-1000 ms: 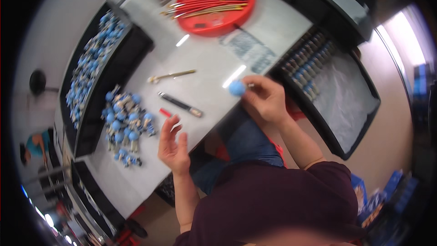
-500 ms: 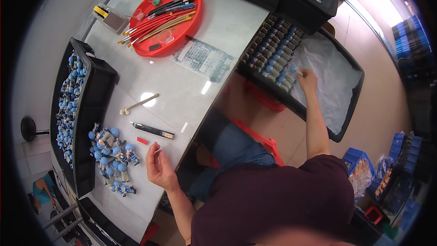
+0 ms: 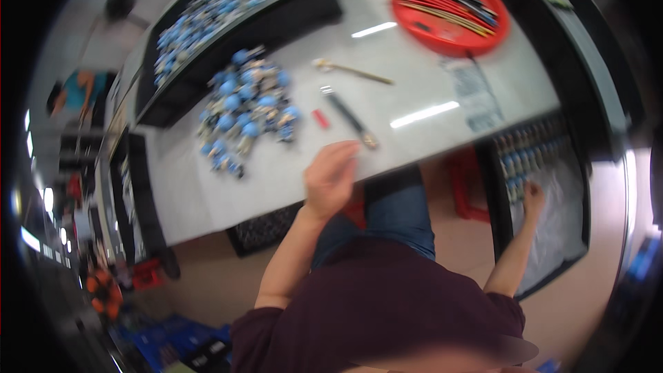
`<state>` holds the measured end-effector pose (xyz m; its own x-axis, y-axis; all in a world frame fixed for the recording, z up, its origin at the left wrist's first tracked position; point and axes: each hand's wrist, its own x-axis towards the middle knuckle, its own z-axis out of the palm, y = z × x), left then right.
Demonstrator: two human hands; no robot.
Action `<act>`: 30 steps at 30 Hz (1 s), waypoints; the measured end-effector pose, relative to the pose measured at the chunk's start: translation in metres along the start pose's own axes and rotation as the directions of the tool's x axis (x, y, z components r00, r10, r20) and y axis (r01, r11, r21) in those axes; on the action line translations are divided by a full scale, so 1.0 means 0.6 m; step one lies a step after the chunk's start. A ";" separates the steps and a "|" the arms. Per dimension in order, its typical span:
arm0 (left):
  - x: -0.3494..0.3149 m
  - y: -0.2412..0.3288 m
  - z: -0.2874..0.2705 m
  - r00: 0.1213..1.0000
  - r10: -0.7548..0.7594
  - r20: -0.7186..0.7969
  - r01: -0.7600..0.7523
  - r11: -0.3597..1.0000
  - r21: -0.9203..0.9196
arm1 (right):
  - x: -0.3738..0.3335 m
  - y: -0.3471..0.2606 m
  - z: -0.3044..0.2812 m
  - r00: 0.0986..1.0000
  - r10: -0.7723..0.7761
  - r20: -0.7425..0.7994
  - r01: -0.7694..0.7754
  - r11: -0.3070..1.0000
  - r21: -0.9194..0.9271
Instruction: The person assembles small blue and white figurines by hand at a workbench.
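My left hand (image 3: 331,179) hovers by the table's front edge, fingers stretched and nothing in them. Close to it lie a slim black pen-like tool (image 3: 347,116) and a small red block (image 3: 320,119). Beyond those is a loose pile of blue-headed figurines (image 3: 245,107). At the right, my right hand (image 3: 533,199) reaches down into a black tray (image 3: 586,224), at the end of rows of standing figurines (image 3: 526,159). Blur hides whether its fingers hold a figurine. Clear plastic sheeting (image 3: 556,214) lines the tray beside that hand.
A black bin (image 3: 297,27) full of blue-headed figurines stands behind the pile. A wooden stick (image 3: 359,73) with a pale tip lies mid-table. At the back right, a round red tray (image 3: 449,47) carries brushes and pens, near a printed sheet (image 3: 473,93). Another person (image 3: 86,90) works far left.
The view has swung left, so the table and pile now sit more centrally. My right hand stays at the figurine rows, where it earlier held a figurine. My left hand's fingers have straightened.
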<state>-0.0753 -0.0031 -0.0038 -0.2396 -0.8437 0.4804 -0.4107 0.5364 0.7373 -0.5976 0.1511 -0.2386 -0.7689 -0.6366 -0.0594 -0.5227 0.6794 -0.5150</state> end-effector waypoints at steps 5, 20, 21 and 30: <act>-0.005 0.007 -0.031 0.992 0.109 -0.066 -0.099 0.986 0.136 | -0.010 -0.048 -0.023 0.916 -0.297 -0.269 0.154 0.881 -0.447; -0.014 -0.048 -0.103 0.823 -0.454 -0.341 0.435 0.890 -0.135 | -0.386 -0.702 -0.016 0.527 -0.807 0.265 0.150 0.395 0.906; -0.018 -0.039 -0.100 0.825 -0.454 -0.337 0.432 0.891 -0.141 | -0.411 -0.733 -0.007 0.525 -0.795 0.305 0.070 0.398 0.915; -0.048 -0.050 -0.147 0.936 -0.113 -0.333 0.076 0.989 -0.124 | -0.449 -0.811 0.046 0.410 -0.786 0.463 -0.366 0.323 0.873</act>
<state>0.0216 0.0067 0.0024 0.1147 -0.8438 0.5242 -0.3151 0.4695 0.8248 -0.1261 -0.0182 0.0045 0.2662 -0.9638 -0.0153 0.4341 0.1340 -0.8908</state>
